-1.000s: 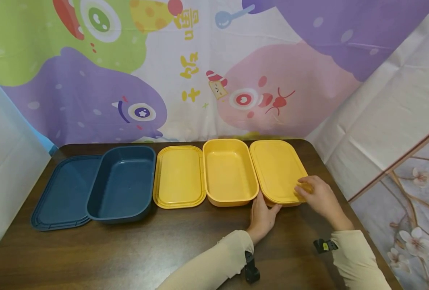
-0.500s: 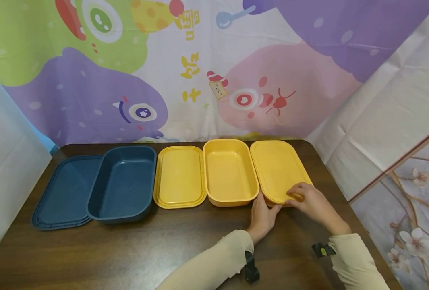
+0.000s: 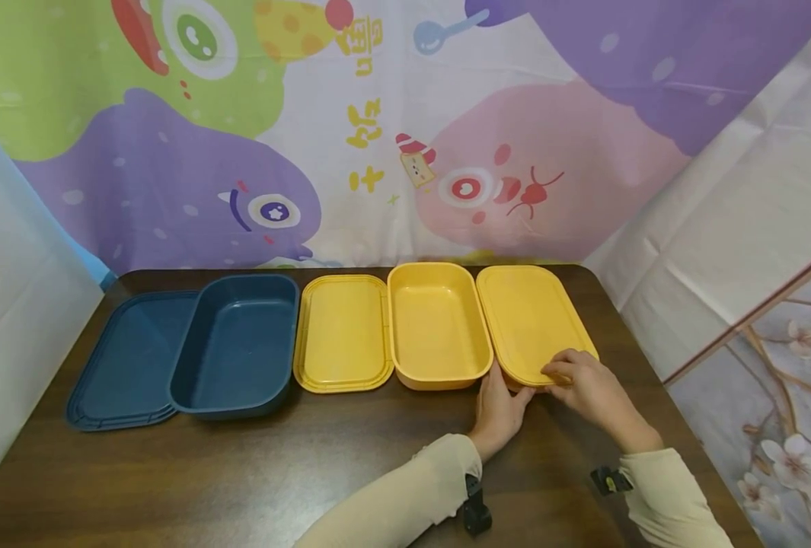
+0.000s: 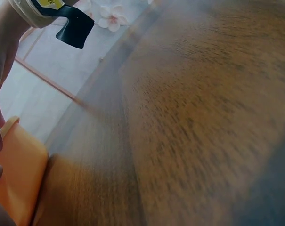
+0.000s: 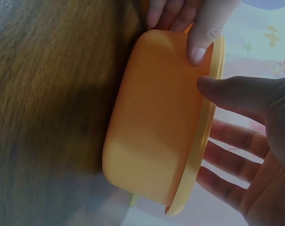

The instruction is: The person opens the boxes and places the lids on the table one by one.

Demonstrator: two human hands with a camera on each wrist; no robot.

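Note:
A yellow lidded food box stands at the right end of the row in the head view; its yellow lid (image 3: 531, 312) covers the top. My left hand (image 3: 499, 411) holds the box's front left corner, thumb on the front wall and fingers around the side. My right hand (image 3: 595, 392) pinches the lid's front rim. In the right wrist view the right thumb (image 5: 236, 92) presses under the rim and the fingers lie over the top. The box body (image 5: 151, 122) shows orange there, with the left thumb (image 5: 201, 42) beside it. The left wrist view catches only a box wall (image 4: 22, 165).
Left of the lidded box stands an uncovered yellow box (image 3: 439, 327), close against it. Further left lie a loose yellow lid (image 3: 345, 331), an uncovered dark blue box (image 3: 241, 350) and a blue lid (image 3: 127, 358) partly under it. The wooden table (image 3: 241, 479) meets a printed curtain (image 3: 364, 228) behind.
My right hand has slid left along the lid's front edge from near the right corner, its thumb now at the rim. The left hand keeps its hold; the boxes stay put.

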